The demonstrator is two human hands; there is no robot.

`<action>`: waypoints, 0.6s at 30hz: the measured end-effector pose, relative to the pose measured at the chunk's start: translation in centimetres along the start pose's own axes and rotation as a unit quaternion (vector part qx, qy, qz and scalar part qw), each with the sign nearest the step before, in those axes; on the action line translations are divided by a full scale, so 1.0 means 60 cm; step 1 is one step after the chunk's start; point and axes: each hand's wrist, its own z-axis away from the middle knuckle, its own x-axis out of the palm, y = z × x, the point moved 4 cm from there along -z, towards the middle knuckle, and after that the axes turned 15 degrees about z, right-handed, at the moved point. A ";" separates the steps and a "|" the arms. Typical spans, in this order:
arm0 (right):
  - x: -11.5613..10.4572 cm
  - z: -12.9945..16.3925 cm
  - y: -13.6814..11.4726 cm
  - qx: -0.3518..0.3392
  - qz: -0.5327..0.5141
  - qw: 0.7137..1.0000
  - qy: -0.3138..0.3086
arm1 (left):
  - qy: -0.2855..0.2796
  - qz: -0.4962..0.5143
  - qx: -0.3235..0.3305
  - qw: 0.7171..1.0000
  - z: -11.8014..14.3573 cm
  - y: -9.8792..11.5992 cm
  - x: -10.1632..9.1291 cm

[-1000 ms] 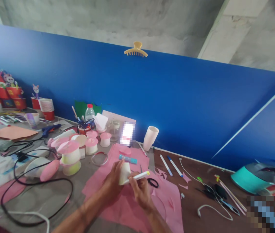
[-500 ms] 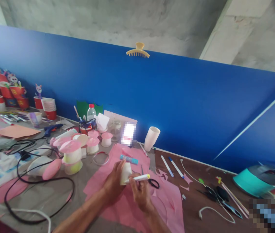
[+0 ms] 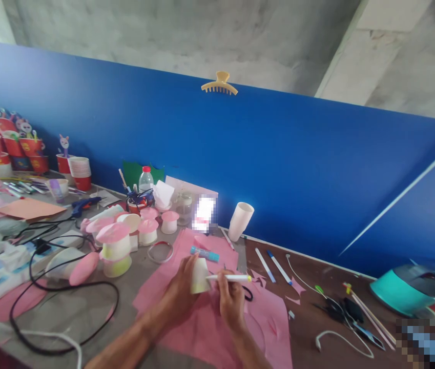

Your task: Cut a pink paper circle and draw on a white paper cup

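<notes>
My left hand (image 3: 181, 289) grips a small white paper cup (image 3: 199, 275) turned on its side, above a pink paper sheet (image 3: 209, 328). My right hand (image 3: 231, 299) holds a white marker with a yellow cap (image 3: 229, 278), its tip touching the cup's side. A blue glue stick (image 3: 204, 253) lies just behind the cup. Black scissor handles (image 3: 247, 293) show right beside my right hand.
Pink-topped cup mushrooms (image 3: 114, 245) stand at the left with black cables (image 3: 63, 292) and a blue glue gun (image 3: 83, 205). A white cup (image 3: 240, 221) leans on the blue wall. Pens (image 3: 271, 264), cords and a teal device (image 3: 401, 289) lie at the right.
My right hand has turned the marker to lie nearly level, with the cap now farther right. The cup stays in my left hand.
</notes>
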 end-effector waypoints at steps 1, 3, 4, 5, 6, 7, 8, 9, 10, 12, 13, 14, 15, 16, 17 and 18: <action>-0.005 -0.006 0.003 0.020 -0.009 0.999 0.028 | 0.000 -0.011 -0.005 1.000 0.001 -0.003 0.000; -0.012 -0.013 0.009 0.057 -0.031 0.996 0.063 | -0.001 -0.031 -0.011 0.999 0.002 -0.007 0.001; -0.013 -0.014 0.011 0.070 -0.036 0.995 0.064 | 0.005 -0.032 -0.013 0.999 0.001 -0.008 0.001; -0.011 -0.014 0.012 0.076 -0.034 0.995 0.058 | 0.011 -0.029 -0.012 0.999 0.000 -0.008 0.000; -0.009 -0.012 0.013 0.074 -0.026 0.996 0.052 | 0.015 -0.022 -0.012 1.000 -0.001 -0.006 -0.001; -0.006 -0.010 0.012 0.064 -0.018 0.997 0.050 | 0.022 -0.012 -0.014 1.000 -0.004 -0.004 -0.002; -0.003 -0.007 0.011 0.048 -0.012 0.998 0.048 | 0.030 0.002 -0.018 0.999 -0.006 -0.002 -0.004; 0.000 -0.003 0.010 0.027 -0.009 0.999 0.045 | 0.039 0.019 -0.022 0.999 -0.008 0.000 -0.006; 0.002 0.000 0.008 0.002 -0.007 0.999 0.042 | 0.049 0.036 -0.025 0.998 -0.010 0.002 -0.007; 0.006 0.006 0.004 -0.047 0.000 0.999 0.027 | 0.069 0.064 -0.030 0.995 -0.012 0.004 -0.011; 0.006 0.008 0.002 -0.066 0.008 0.998 0.016 | 0.076 0.074 -0.029 0.994 -0.012 0.004 -0.012; 0.006 0.009 0.000 -0.082 0.015 0.997 0.006 | 0.080 0.079 -0.029 0.993 -0.011 0.003 -0.013; 0.004 0.010 -0.002 -0.095 0.020 0.995 0.000 | 0.084 0.082 -0.028 0.993 -0.010 0.002 -0.014; 0.003 0.010 -0.003 -0.107 0.022 0.994 -0.007 | 0.086 0.083 -0.031 0.992 -0.009 0.000 -0.015; 0.002 0.011 -0.005 -0.122 0.021 0.992 -0.014 | 0.087 0.083 -0.037 0.992 -0.007 -0.003 -0.016; 0.002 0.012 -0.006 -0.138 0.023 0.990 -0.021 | 0.086 0.084 -0.048 0.992 -0.005 -0.007 -0.016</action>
